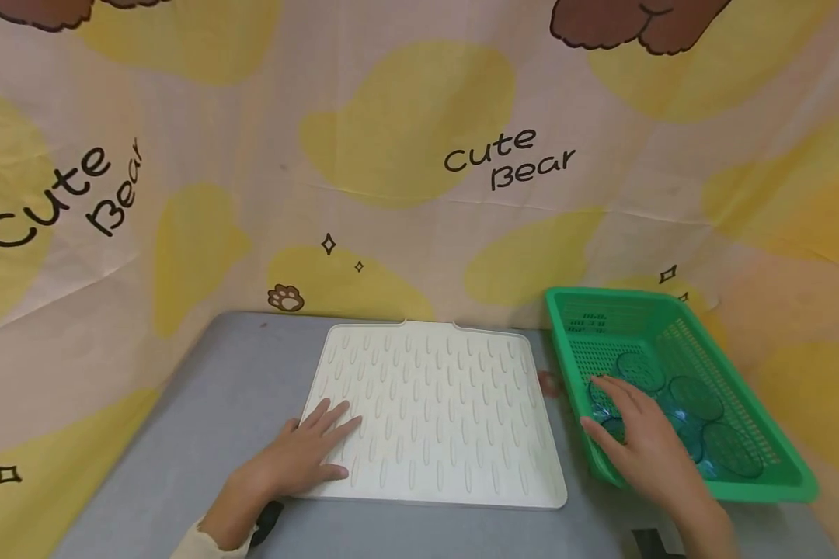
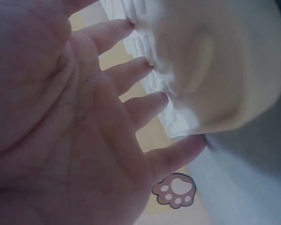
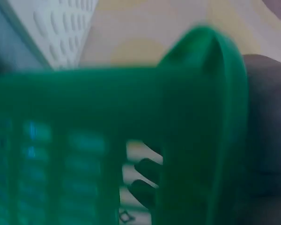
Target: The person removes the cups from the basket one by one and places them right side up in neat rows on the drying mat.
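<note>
My left hand (image 1: 297, 458) rests on the left edge of a white ridged drainer tray (image 1: 433, 411), fingers spread. In the left wrist view its fingertips (image 2: 189, 149) meet the tray's edge. At the right, my right hand (image 1: 646, 450) reaches over the near left side of a green plastic basket (image 1: 762, 491), thumb apart from the fingers. Several clear blue drinking glasses (image 1: 734, 450) lie inside the basket, some just beneath that hand. The basket's wall (image 3: 107, 98) fills much of the right wrist view, and the fingers show dark through its slots.
A grey tabletop (image 1: 217, 411) lies under the tray and basket. Behind it hangs a patterned cloth (image 1: 405, 256) with yellow patches and "Cute Bear" lettering, close to the tray's far edge. The basket stands just right of the tray, with a narrow strip of table between them.
</note>
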Demonstrator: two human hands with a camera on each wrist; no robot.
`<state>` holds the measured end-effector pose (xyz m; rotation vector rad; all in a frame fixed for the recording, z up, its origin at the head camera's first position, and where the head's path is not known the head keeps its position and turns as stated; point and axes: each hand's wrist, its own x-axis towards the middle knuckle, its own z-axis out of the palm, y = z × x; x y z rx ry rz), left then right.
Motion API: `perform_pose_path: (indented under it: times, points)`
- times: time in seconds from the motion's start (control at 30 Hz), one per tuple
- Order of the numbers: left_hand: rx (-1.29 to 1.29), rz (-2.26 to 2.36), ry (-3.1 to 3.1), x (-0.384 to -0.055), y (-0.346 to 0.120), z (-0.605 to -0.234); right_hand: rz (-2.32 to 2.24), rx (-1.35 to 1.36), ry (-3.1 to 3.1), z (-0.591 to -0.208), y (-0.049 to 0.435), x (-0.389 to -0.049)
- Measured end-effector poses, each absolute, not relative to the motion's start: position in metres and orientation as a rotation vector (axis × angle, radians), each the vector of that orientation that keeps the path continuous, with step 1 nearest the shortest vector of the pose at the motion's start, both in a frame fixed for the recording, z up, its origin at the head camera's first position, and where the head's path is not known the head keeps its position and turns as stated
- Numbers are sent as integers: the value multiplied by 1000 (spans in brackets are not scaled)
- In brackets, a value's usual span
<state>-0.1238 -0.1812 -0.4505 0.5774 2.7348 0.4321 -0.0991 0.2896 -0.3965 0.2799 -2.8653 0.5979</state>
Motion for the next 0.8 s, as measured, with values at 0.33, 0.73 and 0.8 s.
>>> perform_pose_path:
  times: [0.33,0.73,0.8]
  points:
    - [603,494,2720,-123,-188,-454,589,196,-3071,-388,339,-95]
    - [545,482,2745,-128,-182,-457,610,317,-3099,-390,352,-90]
    - [543,485,2740,-129,-182,-457,593,382,-3076,-390,357,-90]
